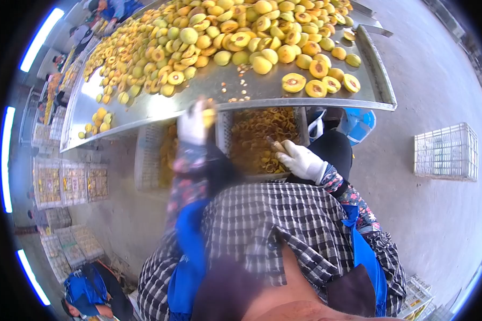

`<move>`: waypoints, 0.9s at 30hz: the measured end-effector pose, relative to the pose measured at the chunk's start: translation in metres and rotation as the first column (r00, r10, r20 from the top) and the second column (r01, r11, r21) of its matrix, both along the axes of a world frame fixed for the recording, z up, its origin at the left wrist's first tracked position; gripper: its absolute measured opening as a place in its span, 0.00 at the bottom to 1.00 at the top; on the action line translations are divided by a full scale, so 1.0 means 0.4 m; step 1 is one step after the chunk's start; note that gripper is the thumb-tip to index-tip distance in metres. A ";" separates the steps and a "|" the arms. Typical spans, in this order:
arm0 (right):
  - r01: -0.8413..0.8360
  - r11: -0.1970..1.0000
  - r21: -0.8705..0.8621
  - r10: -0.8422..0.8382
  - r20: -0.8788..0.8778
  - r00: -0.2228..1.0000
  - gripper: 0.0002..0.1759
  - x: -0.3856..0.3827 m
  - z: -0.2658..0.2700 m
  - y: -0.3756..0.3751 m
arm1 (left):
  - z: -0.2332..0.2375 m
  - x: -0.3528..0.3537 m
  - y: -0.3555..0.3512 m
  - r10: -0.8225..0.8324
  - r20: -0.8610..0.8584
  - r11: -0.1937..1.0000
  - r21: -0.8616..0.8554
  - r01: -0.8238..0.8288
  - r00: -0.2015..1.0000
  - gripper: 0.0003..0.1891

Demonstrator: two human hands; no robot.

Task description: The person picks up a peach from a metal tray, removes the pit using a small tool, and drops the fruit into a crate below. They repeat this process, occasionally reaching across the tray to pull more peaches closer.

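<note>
My left hand (191, 124), in a white glove and smeared by motion, is at the front edge of the metal table. Its fingers are closed on a blurred yellow peach piece (209, 116). Lower and to the right, my right hand (304, 161), gloved in white too, grips a small pitting tool (276, 144) by its handle, tip pointing up and left. Beneath that tool stands a crate (225, 134) holding peach scraps (262, 131). Whole and halved yellow peaches (189, 36) are heaped on the table, and several cut halves (316, 88) lie near its right front corner.
The metal table (262, 92) has a raised rim; loose pits (243, 83) lie near its front. A second crate (147, 155) is under the left side. A white crate (445, 152) stands on the floor at right, near a blue bag (357, 124). Other people (88, 289) are at left.
</note>
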State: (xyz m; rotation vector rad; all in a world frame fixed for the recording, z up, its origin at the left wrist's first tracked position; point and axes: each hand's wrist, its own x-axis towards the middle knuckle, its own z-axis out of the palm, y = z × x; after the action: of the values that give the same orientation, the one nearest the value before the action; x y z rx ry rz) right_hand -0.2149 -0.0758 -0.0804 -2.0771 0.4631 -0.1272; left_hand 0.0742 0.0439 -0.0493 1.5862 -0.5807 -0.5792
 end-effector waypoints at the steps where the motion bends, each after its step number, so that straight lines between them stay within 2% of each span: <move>1: 0.011 1.000 -0.001 -0.011 0.003 1.000 0.18 -0.008 -0.006 -0.004 | -0.022 0.085 0.051 -0.004 0.390 0.980 0.184 -0.074 0.921 0.20; 2: 0.015 1.000 0.025 -0.015 -0.010 1.000 0.18 -0.009 -0.008 -0.010 | -0.002 0.130 0.082 -0.103 0.549 0.756 0.585 -0.293 0.830 0.19; 3: 0.013 0.999 0.053 -0.011 -0.028 1.000 0.18 -0.011 -0.010 -0.010 | 0.057 0.125 0.086 -0.145 0.413 0.691 0.693 -0.207 0.899 0.20; 4: 0.025 0.999 0.039 -0.025 0.012 1.000 0.18 -0.011 -0.016 -0.009 | 0.023 0.153 0.093 -0.243 0.653 0.708 0.625 -0.330 0.717 0.20; 5: 0.039 0.999 0.021 -0.040 0.059 0.997 0.18 -0.004 -0.025 -0.012 | -0.023 0.182 0.084 -0.316 0.830 0.742 0.518 -0.426 0.459 0.21; 6: 0.053 0.999 0.003 -0.053 0.105 0.993 0.17 0.002 -0.029 -0.014 | -0.076 0.214 0.037 -0.386 0.837 0.822 0.503 -0.267 0.387 0.22; 8: 0.093 0.980 0.176 -0.110 0.086 0.990 0.17 0.001 -0.015 -0.016 | -0.011 0.153 -0.078 -0.463 0.759 0.856 0.516 0.010 0.457 0.24; 9: 0.114 0.960 0.257 -0.138 0.076 0.988 0.16 0.003 -0.010 -0.016 | 0.075 0.040 -0.162 -0.483 0.649 0.846 0.520 0.120 0.588 0.25; 11: 0.159 0.929 0.336 -0.195 0.078 0.978 0.16 0.001 0.004 -0.012 | 0.037 -0.018 -0.295 -0.560 0.589 0.800 0.569 0.193 0.582 0.26; 13: 0.198 0.889 0.412 -0.243 0.061 0.968 0.16 -0.010 0.014 -0.005 | -0.025 -0.058 -0.408 -0.627 0.655 0.776 0.569 0.272 0.422 0.29; 16: 0.261 0.837 0.481 -0.305 0.013 0.952 0.16 -0.018 0.028 0.004 | -0.045 -0.118 -0.532 -0.748 0.606 0.660 0.635 0.402 0.271 0.30; 17: 0.269 0.803 0.533 -0.323 0.009 0.946 0.16 -0.019 0.031 0.006 | -0.049 -0.132 -0.554 -0.800 0.556 0.595 0.693 0.406 0.224 0.28; 19: 0.279 0.721 0.635 -0.357 -0.004 0.934 0.16 -0.023 0.034 0.010 | -0.022 -0.160 -0.578 -0.926 0.359 0.372 0.828 0.420 0.113 0.27; 20: 0.324 0.690 0.647 -0.388 -0.047 0.920 0.15 -0.022 0.041 0.012 | -0.029 -0.159 -0.573 -0.908 0.406 0.411 0.823 0.392 0.101 0.26; 23: 0.301 0.675 0.674 -0.418 0.014 0.908 0.14 -0.021 0.057 0.003 | 0.057 -0.160 -0.528 -0.937 0.226 0.286 0.935 0.212 0.266 0.25; 24: 0.296 0.656 0.694 -0.436 0.028 0.899 0.13 -0.019 0.069 0.003 | 0.051 -0.140 -0.513 -0.916 0.246 0.321 0.923 0.212 0.316 0.24; 25: 0.297 0.643 0.706 -0.466 0.053 0.883 0.13 -0.010 0.072 0.001 | 0.077 -0.121 -0.458 -0.821 0.287 0.483 0.810 0.332 0.493 0.25; 27: 0.293 0.644 0.707 -0.520 0.123 0.845 0.12 0.012 0.058 -0.006 | -0.009 -0.067 -0.418 -0.578 0.247 0.794 0.389 0.467 0.778 0.23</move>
State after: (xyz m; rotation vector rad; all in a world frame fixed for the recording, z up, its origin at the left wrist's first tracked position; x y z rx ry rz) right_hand -0.2100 -0.0782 -0.0570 -1.1733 0.6664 -0.4927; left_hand 0.0472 -0.1235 -0.0530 1.8433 -1.2980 -0.8411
